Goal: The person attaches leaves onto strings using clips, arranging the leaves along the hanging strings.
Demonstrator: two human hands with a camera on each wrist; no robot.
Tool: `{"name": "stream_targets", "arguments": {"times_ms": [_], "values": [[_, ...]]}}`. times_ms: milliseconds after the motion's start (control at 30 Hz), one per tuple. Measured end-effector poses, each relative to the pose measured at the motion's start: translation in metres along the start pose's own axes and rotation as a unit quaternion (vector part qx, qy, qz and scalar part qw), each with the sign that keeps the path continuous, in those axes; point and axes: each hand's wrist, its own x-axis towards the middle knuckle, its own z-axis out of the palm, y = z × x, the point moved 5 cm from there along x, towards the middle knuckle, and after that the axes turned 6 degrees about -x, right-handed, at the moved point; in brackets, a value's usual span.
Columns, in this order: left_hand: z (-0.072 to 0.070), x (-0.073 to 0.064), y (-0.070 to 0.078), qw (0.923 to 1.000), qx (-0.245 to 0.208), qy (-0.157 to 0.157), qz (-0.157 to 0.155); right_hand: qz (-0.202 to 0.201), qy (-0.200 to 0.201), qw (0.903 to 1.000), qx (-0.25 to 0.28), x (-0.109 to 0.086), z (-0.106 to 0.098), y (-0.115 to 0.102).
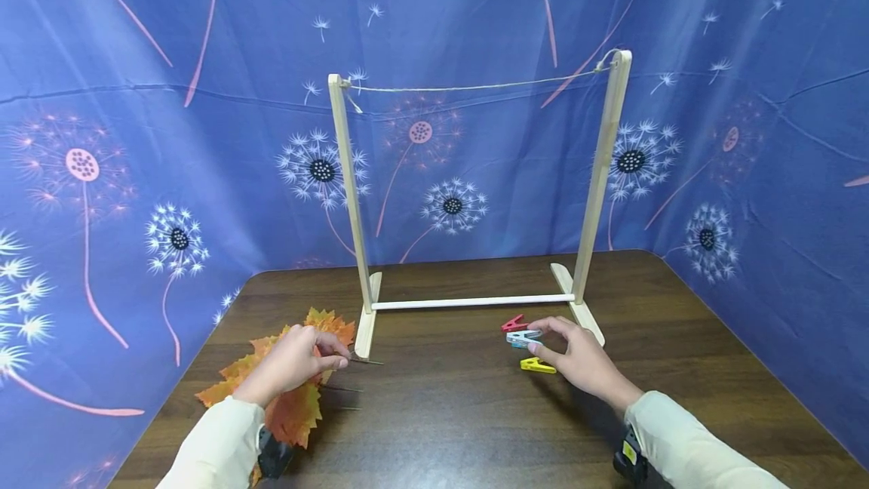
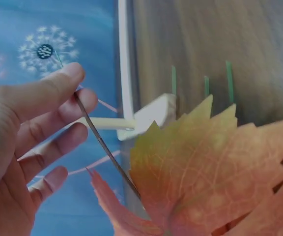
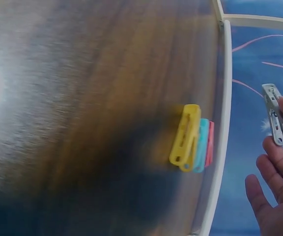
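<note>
Leaves (image 1: 293, 417), orange-yellow and jagged-edged, lie toward the left edge of the dark brown wood-grain table (image 1: 434, 429). Over them the left hand (image 1: 299, 357) pinches one leaf's thin brown stem (image 2: 100, 139) between thumb and forefinger, other fingers loosely bent. Well in from the right edge, the right hand (image 1: 580, 361) pinches a pale grey clothespin (image 3: 274, 118) above the surface; yellow (image 3: 184, 136), turquoise (image 3: 201, 147) and red clothespins (image 1: 514, 323) lie beneath and beside it. Toward the far edge stands a pale wooden frame (image 1: 600, 183) strung with thin cord (image 1: 475, 88), before a blue dandelion-print curtain (image 1: 502, 157).
</note>
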Motion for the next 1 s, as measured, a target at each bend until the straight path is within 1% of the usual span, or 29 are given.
{"name": "stream_targets", "arguments": {"times_ms": [133, 233, 433, 533, 700, 833, 1000], "values": [[-0.007, 0.006, 0.008, 0.9996, -0.015, 0.023, -0.011, 0.002, -0.001, 1.0, 0.008, 0.006, -0.006, -0.004], [-0.012, 0.011, 0.013, 0.9984, -0.022, 0.05, -0.018, 0.008, -0.004, 0.9999, 0.012, 0.01, -0.01, -0.006], [-0.02, 0.021, 0.023, 0.9916, -0.052, 0.111, -0.041, 0.013, 0.0, 0.9998, 0.015, 0.02, -0.017, -0.009], [-0.025, 0.026, 0.029, 0.9875, -0.064, 0.138, -0.042, 0.008, 0.003, 0.9997, 0.023, 0.024, -0.022, -0.01], [-0.033, 0.034, 0.04, 0.978, -0.081, 0.187, -0.042, 0.012, -0.003, 0.9982, 0.06, 0.033, -0.03, -0.015], [-0.039, 0.038, 0.047, 0.967, -0.108, 0.225, -0.051, 0.007, 0.0, 0.9966, 0.082, 0.039, -0.038, -0.022], [-0.044, 0.042, 0.053, 0.9564, -0.115, 0.264, -0.049, -0.01, 0.018, 0.9974, 0.069, 0.048, -0.047, -0.029]]}}
